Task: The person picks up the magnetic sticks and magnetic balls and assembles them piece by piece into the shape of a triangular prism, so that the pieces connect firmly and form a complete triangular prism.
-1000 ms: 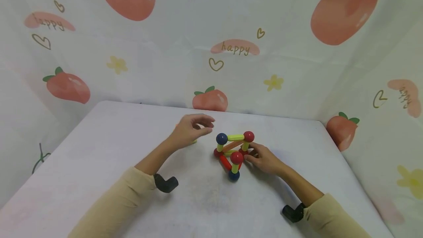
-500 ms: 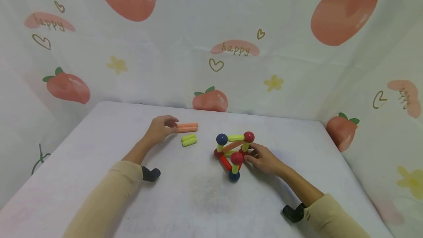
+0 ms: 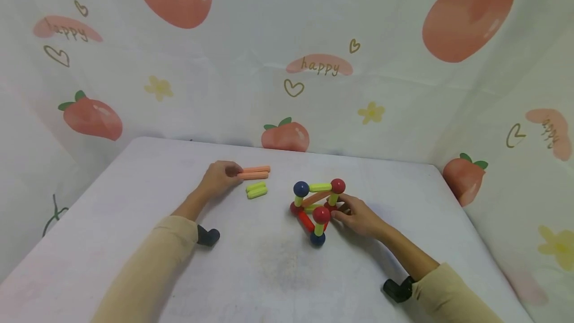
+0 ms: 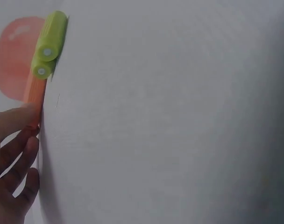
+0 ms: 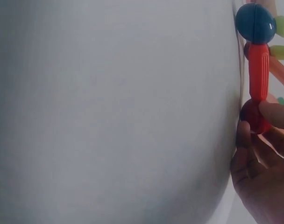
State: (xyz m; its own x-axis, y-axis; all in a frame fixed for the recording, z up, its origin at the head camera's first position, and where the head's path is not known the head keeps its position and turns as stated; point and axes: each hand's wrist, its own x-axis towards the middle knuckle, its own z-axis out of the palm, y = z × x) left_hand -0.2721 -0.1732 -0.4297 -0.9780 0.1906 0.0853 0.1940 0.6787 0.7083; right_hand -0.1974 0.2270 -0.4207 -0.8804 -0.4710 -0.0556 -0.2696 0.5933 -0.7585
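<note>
My left hand (image 3: 218, 178) pinches the left end of the nearer of two orange rods (image 3: 253, 176) lying side by side. In the left wrist view the thumb presses on an orange rod (image 4: 36, 95), with the fingers curled at its end. Two short yellow-green rods (image 3: 257, 190) lie just in front of them. A ball-and-rod structure stands to the right: red and dark blue balls (image 3: 301, 189) joined by yellow-green, red and orange rods. My right hand (image 3: 358, 217) holds its lower right red ball (image 5: 254, 116) between thumb and fingers, beside a red rod (image 5: 259, 72).
A white table (image 3: 269, 283) bears everything. Behind it hangs a fruit-patterned cloth (image 3: 394, 79). Black wrist mounts (image 3: 208, 237) sit below both hands. A thin dark green cord (image 3: 55, 216) shows at the left table edge.
My left hand has moved left from above the rods, uncovering them, and now pinches an orange one. The right hand and the structure stay where they were.
</note>
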